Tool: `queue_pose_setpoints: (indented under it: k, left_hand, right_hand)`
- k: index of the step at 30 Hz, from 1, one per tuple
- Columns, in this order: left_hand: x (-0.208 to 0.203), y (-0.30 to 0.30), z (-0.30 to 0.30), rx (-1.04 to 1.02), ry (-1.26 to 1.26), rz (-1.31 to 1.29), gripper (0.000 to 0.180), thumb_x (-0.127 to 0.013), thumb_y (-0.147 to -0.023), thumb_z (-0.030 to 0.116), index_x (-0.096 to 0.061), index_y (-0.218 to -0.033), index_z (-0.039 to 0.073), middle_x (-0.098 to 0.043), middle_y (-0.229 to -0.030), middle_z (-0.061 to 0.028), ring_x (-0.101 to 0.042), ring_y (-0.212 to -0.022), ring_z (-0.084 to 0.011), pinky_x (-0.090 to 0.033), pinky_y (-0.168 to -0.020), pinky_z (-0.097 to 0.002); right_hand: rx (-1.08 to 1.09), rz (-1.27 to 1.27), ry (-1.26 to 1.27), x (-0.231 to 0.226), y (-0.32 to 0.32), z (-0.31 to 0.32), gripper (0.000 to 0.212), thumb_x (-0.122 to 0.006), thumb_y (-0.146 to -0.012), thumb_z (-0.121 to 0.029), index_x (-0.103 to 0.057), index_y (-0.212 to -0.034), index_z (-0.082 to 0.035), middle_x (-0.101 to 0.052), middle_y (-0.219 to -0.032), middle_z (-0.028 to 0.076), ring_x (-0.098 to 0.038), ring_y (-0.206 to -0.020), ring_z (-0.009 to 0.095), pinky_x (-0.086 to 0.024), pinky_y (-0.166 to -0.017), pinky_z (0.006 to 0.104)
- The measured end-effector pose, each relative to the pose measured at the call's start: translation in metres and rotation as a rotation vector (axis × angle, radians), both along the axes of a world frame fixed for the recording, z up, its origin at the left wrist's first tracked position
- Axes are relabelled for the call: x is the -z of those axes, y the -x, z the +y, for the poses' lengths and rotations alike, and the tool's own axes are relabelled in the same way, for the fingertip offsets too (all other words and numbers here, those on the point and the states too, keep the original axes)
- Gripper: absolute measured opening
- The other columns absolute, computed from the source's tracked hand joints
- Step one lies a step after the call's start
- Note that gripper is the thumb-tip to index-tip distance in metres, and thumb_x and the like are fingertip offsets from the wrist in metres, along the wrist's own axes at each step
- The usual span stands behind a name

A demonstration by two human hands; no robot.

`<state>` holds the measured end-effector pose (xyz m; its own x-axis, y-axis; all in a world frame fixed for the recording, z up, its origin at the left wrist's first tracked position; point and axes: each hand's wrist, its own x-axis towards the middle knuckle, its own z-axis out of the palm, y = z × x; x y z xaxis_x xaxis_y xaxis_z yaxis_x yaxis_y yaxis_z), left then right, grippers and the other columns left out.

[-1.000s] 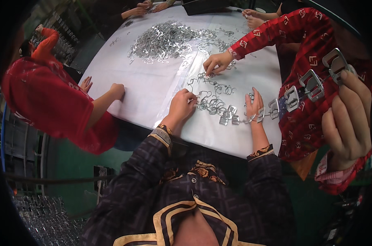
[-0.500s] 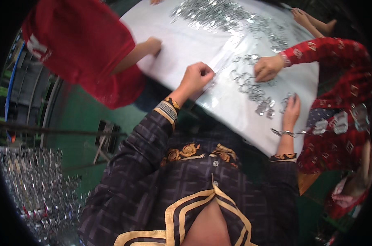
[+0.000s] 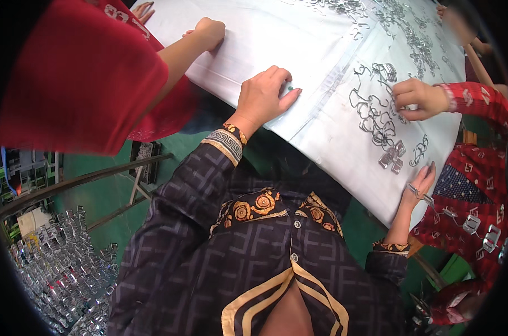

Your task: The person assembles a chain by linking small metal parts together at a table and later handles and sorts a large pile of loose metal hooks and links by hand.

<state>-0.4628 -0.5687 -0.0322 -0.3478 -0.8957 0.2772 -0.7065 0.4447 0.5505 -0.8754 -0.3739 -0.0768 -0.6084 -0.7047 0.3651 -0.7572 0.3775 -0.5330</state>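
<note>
My left hand is over the near edge of the white table, its thumb and fingers apart. Between them shows a tiny green spot; I cannot tell whether it is touched. My right hand rests at the table's right edge with fingers stretched out. A string of shiny metal links starts at my right wrist and runs off to the right. Beside that hand lie a few dark wire loops and several flat metal buckles. More bent wire loops are spread farther in.
A co-worker's hand in a red patterned sleeve is among the loops at right. At left, another person in red has a hand on the table. More metal pieces cover the far side. Shiny metal pieces hang at lower left.
The view has shifted, with the table nearer. My left hand has gone from thumb and finger close together to spread. My right hand has moved toward the table's right edge, off the wire loops.
</note>
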Motion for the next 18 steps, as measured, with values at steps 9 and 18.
queue_pose_setpoints:
  k: [9,18]
  left_hand:
    - [0.002,-0.003,-0.003,-0.021,0.007,0.025,0.022,-0.071,-0.076,0.027,-0.059,-0.081,0.010,-0.058,-0.074,-0.0042,-0.061,-0.066,-0.0243,-0.049,-0.057,-0.0354]
    - [0.006,-0.003,0.000,-0.028,0.070,0.107,0.019,-0.071,-0.077,0.023,-0.059,-0.079,0.009,-0.057,-0.071,-0.0062,-0.059,-0.061,-0.0242,-0.047,-0.056,-0.0355]
  right_hand:
    - [-0.014,0.195,-0.138,-0.008,-0.007,-0.008,0.048,-0.044,-0.098,-0.028,-0.042,-0.131,0.006,-0.046,-0.130,0.025,-0.042,-0.123,0.038,-0.032,-0.104,0.0432]
    - [0.003,0.202,-0.106,-0.011,-0.015,-0.008,0.046,-0.044,-0.097,-0.027,-0.042,-0.132,0.004,-0.045,-0.131,0.025,-0.041,-0.125,0.039,-0.032,-0.105,0.0430]
